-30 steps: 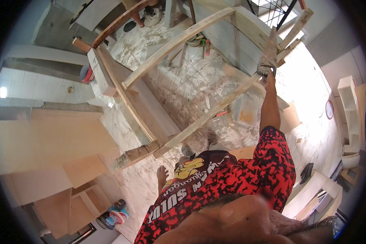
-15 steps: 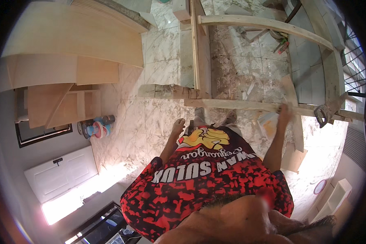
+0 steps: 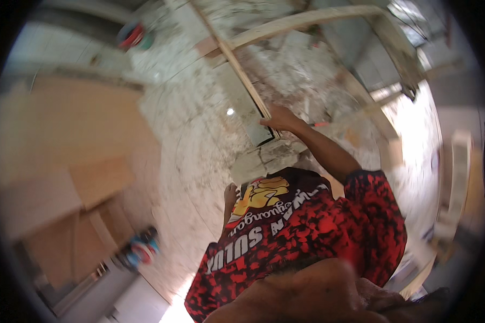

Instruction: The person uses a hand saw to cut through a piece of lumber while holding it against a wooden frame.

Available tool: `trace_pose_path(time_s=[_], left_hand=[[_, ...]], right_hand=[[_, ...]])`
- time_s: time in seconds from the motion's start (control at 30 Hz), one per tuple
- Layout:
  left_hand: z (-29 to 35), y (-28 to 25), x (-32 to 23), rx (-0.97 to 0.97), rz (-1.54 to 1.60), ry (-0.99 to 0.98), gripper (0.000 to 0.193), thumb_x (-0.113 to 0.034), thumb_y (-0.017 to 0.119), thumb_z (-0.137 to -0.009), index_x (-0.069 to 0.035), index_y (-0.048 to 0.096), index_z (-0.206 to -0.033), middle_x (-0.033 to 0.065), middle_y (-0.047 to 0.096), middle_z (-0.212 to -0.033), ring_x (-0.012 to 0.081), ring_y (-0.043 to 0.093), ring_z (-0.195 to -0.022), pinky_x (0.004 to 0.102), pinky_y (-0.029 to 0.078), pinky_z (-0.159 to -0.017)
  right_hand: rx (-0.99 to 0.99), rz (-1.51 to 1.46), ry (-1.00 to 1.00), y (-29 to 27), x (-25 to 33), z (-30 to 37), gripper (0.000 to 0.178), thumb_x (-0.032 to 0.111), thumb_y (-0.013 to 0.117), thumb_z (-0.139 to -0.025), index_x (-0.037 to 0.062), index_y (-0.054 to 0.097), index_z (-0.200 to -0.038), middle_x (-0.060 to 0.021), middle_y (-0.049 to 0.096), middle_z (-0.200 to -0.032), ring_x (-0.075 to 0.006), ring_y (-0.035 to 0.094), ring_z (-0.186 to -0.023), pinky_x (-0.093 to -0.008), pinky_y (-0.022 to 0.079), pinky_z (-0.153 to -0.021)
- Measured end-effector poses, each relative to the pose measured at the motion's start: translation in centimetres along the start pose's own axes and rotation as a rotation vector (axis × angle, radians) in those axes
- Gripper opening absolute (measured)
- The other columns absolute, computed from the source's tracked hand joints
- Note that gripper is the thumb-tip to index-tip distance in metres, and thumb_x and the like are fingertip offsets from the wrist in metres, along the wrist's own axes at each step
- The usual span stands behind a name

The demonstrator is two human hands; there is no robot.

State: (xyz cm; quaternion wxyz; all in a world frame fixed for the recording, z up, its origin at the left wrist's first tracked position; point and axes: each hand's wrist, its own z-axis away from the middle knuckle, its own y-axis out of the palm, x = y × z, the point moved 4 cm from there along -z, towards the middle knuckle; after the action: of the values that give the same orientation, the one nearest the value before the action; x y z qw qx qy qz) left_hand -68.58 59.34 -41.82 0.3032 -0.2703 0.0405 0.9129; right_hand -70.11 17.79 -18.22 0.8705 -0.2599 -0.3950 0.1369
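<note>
My right hand (image 3: 282,119) has its fingers wrapped over the near end of a long plywood board (image 3: 237,64), seen along its layered edge. The board runs away from me toward the far left. My left hand (image 3: 230,192) hangs low beside my shirt, away from the board; its fingers are mostly hidden and blurred. Just below the board's near end lies a rough greyish wooden block or plank end (image 3: 261,157), close to my body. A pale timber beam (image 3: 307,17) stretches from the board toward the far right.
Large plywood sheets (image 3: 86,118) stand on the left. A blue and red pile of containers (image 3: 141,248) sits below them. Blurred timber framing (image 3: 385,48) is on the right, with a dark tool (image 3: 409,90) at its end. A red and green bucket (image 3: 133,37) stands far off.
My view has swung to the right, so the scene is tilted and blurred. My right hand has moved from the cross beam on the right to the board's near end. The left hand has dropped closer to my body.
</note>
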Motion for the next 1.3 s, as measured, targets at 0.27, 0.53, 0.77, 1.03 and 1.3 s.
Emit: trace_pose_path(time_s=[0.27,0.53,0.77,1.03,1.3], left_hand=[[-9.4,-20.0,-6.7,-0.066,0.049,0.045,0.035,-0.036,0.05,-0.088,-0.016,0.05,-0.115,0.0053,0.058,-0.106,0.0213,0.058,-0.082,0.0353,0.046,-0.063],[-10.4,-23.3,-13.8,-0.172,0.128,0.145,0.045,-0.035,0.048,-0.09,-0.01,0.041,-0.127,0.0105,0.052,-0.123,0.0265,0.056,-0.097,0.0399,0.046,-0.075],[-9.6,-16.4,-10.8,0.109,-0.222,0.013,0.032,-0.03,0.05,-0.091,-0.01,0.053,-0.115,0.0029,0.056,-0.099,0.0151,0.057,-0.08,0.0299,0.046,-0.063],[-19.6,-19.1,-22.7,0.229,-0.435,0.105,0.04,-0.038,0.053,-0.089,-0.009,0.053,-0.116,0.0032,0.058,-0.098,0.0175,0.058,-0.081,0.0319,0.045,-0.062],[-23.2,-27.5,-42.2,-0.047,-0.099,0.306,0.034,-0.03,0.053,-0.088,-0.006,0.055,-0.112,0.0034,0.058,-0.091,0.0131,0.055,-0.072,0.0259,0.042,-0.055]], right_hand=[[-0.23,-0.129,0.1,1.7,-1.6,0.6,0.053,0.017,0.058,-0.076,0.0019,0.043,-0.125,-0.0258,0.06,-0.092,-0.035,0.06,-0.085,-0.0412,0.047,-0.074],[-0.311,-0.241,0.096,-2.3,3.5,4.9,0.061,0.015,0.053,-0.079,0.0104,0.034,-0.137,-0.0205,0.059,-0.102,-0.0276,0.058,-0.085,-0.037,0.046,-0.076],[-0.263,-0.191,0.175,-9.0,8.7,8.4,0.058,0.012,0.05,-0.08,0.0102,0.035,-0.136,-0.0181,0.059,-0.099,-0.0248,0.06,-0.077,-0.0348,0.048,-0.071],[-0.321,0.075,0.241,-14.6,5.9,8.5,0.067,0.01,0.058,-0.075,0.0128,0.034,-0.138,-0.0153,0.058,-0.108,-0.021,0.061,-0.084,-0.0333,0.049,-0.073],[-0.349,0.262,0.632,-26.3,15.9,9.7,0.053,0.007,0.071,-0.059,0.0045,0.058,-0.11,-0.0151,0.065,-0.092,-0.0284,0.062,-0.085,-0.0371,0.05,-0.077]])
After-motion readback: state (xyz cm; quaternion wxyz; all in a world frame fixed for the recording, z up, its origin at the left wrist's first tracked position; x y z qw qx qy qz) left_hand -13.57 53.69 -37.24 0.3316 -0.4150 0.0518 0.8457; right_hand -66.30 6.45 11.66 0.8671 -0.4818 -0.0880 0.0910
